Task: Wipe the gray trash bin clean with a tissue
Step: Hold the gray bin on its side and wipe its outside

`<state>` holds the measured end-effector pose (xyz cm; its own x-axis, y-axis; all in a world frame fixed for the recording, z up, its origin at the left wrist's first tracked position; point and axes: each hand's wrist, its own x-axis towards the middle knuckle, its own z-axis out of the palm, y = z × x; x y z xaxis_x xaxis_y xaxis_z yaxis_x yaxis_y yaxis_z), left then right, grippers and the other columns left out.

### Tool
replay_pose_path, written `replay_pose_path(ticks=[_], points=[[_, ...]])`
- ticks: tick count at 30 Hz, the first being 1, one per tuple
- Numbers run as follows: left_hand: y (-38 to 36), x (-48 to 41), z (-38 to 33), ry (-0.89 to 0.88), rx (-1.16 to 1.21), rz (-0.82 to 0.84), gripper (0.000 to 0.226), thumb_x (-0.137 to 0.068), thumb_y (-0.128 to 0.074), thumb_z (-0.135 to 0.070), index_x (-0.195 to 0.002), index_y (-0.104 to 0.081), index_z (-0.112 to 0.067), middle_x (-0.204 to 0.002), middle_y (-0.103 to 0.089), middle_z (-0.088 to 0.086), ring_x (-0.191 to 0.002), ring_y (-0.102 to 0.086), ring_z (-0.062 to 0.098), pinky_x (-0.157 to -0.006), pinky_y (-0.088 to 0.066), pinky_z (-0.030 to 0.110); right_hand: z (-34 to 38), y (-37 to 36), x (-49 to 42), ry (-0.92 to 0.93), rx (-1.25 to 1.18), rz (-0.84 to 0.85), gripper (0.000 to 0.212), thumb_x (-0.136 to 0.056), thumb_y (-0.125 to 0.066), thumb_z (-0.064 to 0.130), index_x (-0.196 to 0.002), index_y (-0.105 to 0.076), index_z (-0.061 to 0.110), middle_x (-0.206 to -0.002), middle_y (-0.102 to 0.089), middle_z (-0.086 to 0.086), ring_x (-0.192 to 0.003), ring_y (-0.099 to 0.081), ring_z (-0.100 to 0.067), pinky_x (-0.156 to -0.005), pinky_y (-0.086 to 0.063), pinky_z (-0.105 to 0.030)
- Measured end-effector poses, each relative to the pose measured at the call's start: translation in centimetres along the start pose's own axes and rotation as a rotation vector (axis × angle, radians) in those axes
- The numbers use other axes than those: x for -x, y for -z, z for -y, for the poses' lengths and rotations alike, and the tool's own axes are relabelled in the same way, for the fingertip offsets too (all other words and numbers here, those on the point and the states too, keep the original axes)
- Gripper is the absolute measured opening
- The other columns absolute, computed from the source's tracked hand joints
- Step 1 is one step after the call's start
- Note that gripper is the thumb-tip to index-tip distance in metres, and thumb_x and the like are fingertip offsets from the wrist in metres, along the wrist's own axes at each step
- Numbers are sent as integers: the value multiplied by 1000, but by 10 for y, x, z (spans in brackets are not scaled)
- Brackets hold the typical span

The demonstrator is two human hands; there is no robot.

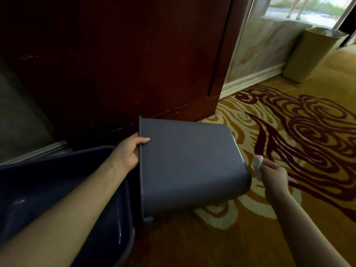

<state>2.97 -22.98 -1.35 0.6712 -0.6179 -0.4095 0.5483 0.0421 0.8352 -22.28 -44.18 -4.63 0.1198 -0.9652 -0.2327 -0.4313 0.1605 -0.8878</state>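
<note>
The gray trash bin (190, 162) lies tipped on its side above the carpet, its open rim to the left and its base to the right. My left hand (129, 151) grips the rim, thumb over the outer wall. My right hand (273, 176) is closed around a crumpled white tissue (257, 166) just right of the bin's base, close to its bottom corner. Whether the tissue touches the bin I cannot tell. The bin's inside is hidden.
A larger dark blue tub (63, 189) sits at lower left under my left forearm. A dark wooden door (125, 60) stands behind. A beige square bin (316, 53) stands at far right by the wall. Patterned yellow and maroon carpet (298, 122) covers the floor.
</note>
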Motion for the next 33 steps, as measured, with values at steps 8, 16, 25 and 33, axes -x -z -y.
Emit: replay_pose_path(ticks=[8, 16, 25, 33], points=[[-12, 30, -7, -145, -71, 330, 42, -81, -48, 2, -107, -65, -26, -95, -75, -2, -89, -69, 16, -76, -55, 33, 77, -52, 62, 358, -205, 71, 25, -95, -47, 18, -113, -62, 10, -104, -65, -9, -86, -63, -15, -66, -46, -18], [-12, 51, -4, -156, -143, 411, 53, -74, -45, 9, -111, -66, -24, -93, -75, -2, -89, -69, 12, -68, -56, 25, 128, -116, 143, 861, -14, 270, 38, -89, -47, -1, -125, -52, 9, -109, -40, -3, -90, -45, -11, -66, -35, -10], [-6, 55, -3, -171, -207, 328, 54, -80, -40, 10, -98, -70, -31, -88, -74, -5, -91, -66, 12, -74, -52, 26, 136, -117, 153, 1083, 400, 428, 55, -82, -58, 3, -132, -36, 2, -130, -30, -17, -113, -36, -27, -81, -34, -20], [-8, 56, -6, -126, -230, 357, 59, -76, -39, 16, -93, -73, -30, -83, -75, -4, -87, -69, 13, -70, -52, 26, 140, -103, 140, 1255, 583, 456, 70, -87, -54, 1, -147, -17, 6, -150, -23, -9, -126, -35, -28, -96, -42, -35]])
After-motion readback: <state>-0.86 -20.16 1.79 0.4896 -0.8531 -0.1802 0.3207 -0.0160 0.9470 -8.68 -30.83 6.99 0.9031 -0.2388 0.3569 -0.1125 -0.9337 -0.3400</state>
